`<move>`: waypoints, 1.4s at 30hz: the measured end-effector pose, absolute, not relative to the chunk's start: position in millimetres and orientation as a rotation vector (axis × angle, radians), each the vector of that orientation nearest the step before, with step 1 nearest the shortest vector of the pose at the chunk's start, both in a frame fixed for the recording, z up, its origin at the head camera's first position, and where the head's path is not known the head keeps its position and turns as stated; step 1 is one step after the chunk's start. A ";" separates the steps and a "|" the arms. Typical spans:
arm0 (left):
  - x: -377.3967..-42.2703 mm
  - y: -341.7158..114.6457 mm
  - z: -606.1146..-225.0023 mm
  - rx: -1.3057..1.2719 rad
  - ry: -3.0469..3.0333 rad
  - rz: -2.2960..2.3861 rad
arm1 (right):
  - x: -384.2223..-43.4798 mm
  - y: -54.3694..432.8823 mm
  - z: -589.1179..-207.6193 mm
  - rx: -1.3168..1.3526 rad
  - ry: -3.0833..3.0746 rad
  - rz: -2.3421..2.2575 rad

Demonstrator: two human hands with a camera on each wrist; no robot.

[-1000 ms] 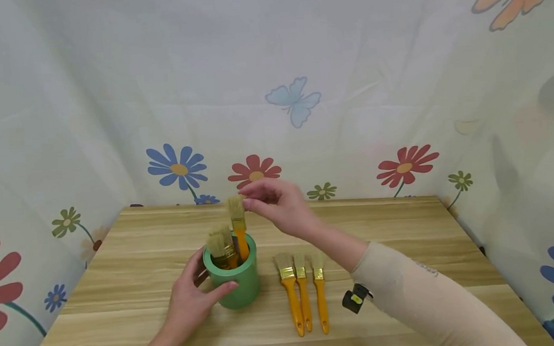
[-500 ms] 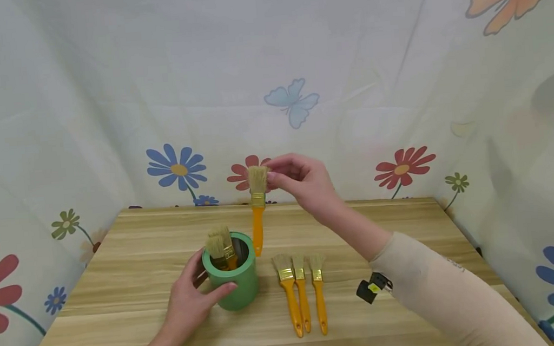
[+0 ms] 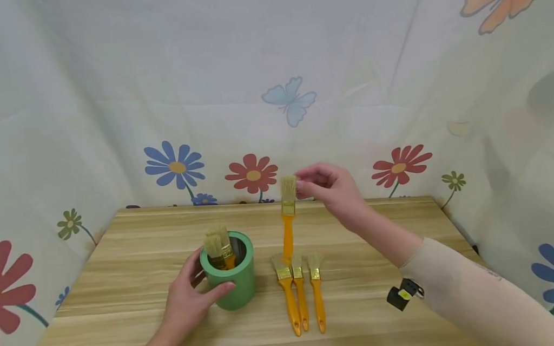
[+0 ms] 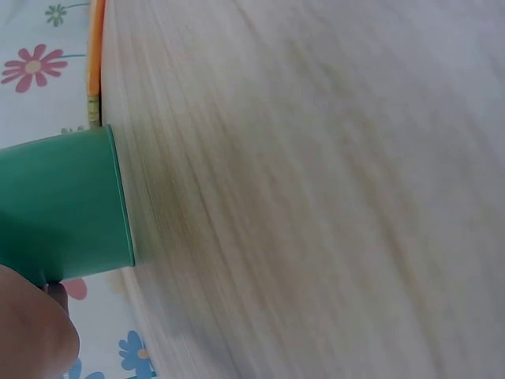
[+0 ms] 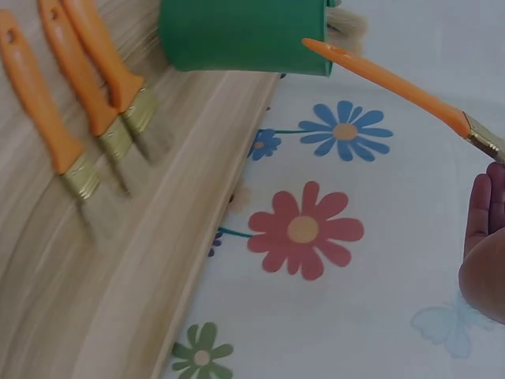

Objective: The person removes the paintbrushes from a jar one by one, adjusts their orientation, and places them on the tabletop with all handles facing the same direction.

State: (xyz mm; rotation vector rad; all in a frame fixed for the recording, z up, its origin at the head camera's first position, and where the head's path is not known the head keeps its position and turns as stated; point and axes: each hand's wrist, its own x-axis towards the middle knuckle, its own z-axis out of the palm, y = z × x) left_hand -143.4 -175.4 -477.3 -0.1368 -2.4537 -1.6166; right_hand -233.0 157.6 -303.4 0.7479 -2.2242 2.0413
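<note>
My left hand (image 3: 189, 299) grips the side of a green cylindrical pot (image 3: 237, 287), thumb across its front. Inside the pot, bristles up, lean a few paintbrushes (image 3: 218, 247). With thumb and fingers my right hand (image 3: 334, 193) pinches a paintbrush (image 3: 287, 215) by its bristles, its orange handle hanging down above the table. In the right wrist view that same paintbrush (image 5: 402, 91) is apart from the pot (image 5: 245, 35). Just under its handle tip, three paintbrushes (image 3: 317, 294) lie side by side, handles towards me.
A wood-grain table (image 3: 120, 294) carries everything. Behind and beside it hangs a white cloth (image 3: 351, 123) printed with flowers and butterflies. A small black device (image 3: 404, 294) is on my right sleeve (image 3: 466, 283).
My right hand has lifted the paintbrush out of the pot and carried it rightward, then lowered it slightly over the lying brushes. My left hand stays on the pot.
</note>
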 end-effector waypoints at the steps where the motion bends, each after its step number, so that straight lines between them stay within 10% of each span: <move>1: -143.7 -175.6 -477.4 -0.134 -2.455 -1.615 | -232.9 161.0 -305.4 0.730 -2.239 2.042; 42: -155.2 -181.4 -470.2 -0.148 -2.489 -1.617 | -240.1 244.2 -454.0 0.188 -2.584 2.177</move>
